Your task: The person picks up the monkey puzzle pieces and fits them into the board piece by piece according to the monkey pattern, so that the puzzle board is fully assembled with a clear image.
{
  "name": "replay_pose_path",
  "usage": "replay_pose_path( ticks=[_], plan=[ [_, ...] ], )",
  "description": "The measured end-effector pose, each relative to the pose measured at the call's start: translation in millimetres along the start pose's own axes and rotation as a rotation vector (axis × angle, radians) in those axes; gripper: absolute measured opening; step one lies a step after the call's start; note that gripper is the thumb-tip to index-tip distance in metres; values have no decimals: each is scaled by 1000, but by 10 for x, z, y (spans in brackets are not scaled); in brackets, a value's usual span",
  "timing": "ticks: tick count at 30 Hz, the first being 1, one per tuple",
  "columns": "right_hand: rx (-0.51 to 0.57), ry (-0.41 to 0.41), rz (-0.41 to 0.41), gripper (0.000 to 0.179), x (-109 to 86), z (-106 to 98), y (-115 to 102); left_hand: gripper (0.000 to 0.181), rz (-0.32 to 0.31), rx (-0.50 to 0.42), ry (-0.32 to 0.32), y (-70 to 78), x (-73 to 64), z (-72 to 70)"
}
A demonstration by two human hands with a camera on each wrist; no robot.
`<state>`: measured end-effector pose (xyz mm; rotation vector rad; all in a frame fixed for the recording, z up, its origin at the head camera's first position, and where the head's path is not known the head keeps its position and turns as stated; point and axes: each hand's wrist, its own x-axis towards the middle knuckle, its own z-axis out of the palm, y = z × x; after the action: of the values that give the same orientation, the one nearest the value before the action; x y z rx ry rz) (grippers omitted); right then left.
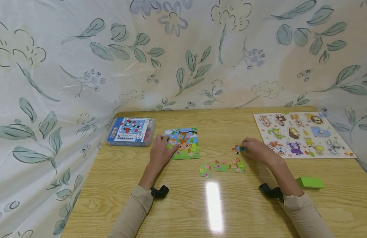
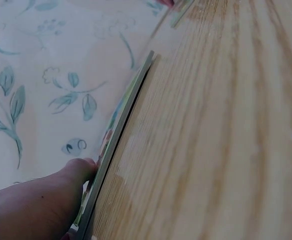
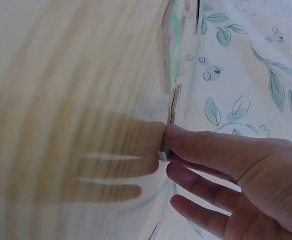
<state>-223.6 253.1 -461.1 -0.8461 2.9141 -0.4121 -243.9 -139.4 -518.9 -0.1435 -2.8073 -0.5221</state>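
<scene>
My left hand [image 1: 161,152] rests on the left side of a square monkey picture board [image 1: 187,140], with the thumb lying over its face. In the left wrist view that thumb [image 2: 68,180] touches the board near its edge. To the right, my right hand [image 1: 258,150] pinches a small blue puzzle piece [image 1: 243,149] close over the table, beside a piece with part of a monkey's face [image 1: 236,149]. The thumb and forefinger meet at the piece in the right wrist view. Nearer me lie several green monkey puzzle pieces [image 1: 222,167] in a row.
A clear-lidded box with a molecule picture [image 1: 131,130] stands at the back left of the wooden table [image 1: 171,205]. An animal puzzle board [image 1: 302,134] lies at the back right. A green block [image 1: 309,182] sits by the right forearm, and a floral cloth [image 1: 183,59] hangs behind.
</scene>
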Motion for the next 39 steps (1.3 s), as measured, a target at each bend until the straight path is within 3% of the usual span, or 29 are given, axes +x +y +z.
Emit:
replay_pose_path(
  ticks=[6,14,23,29,39],
  plan=[
    [-1,23,-4,22,7,-11,-12,68,3,4,7,-1,2,-17],
    [56,18,53,23,20,-35,-34,66,-1,-9,13,16,-2,-31],
    [3,13,115,27,45,-26,-28,67,-2,-13,12,0,5,-25],
    [-55,39,129,29,41,4,-19,67,-5,-22,6,-2,8,-22],
    [-3,94,122,37,18,31,-71,66,6,-20,5,1,-10,-8]
  ],
)
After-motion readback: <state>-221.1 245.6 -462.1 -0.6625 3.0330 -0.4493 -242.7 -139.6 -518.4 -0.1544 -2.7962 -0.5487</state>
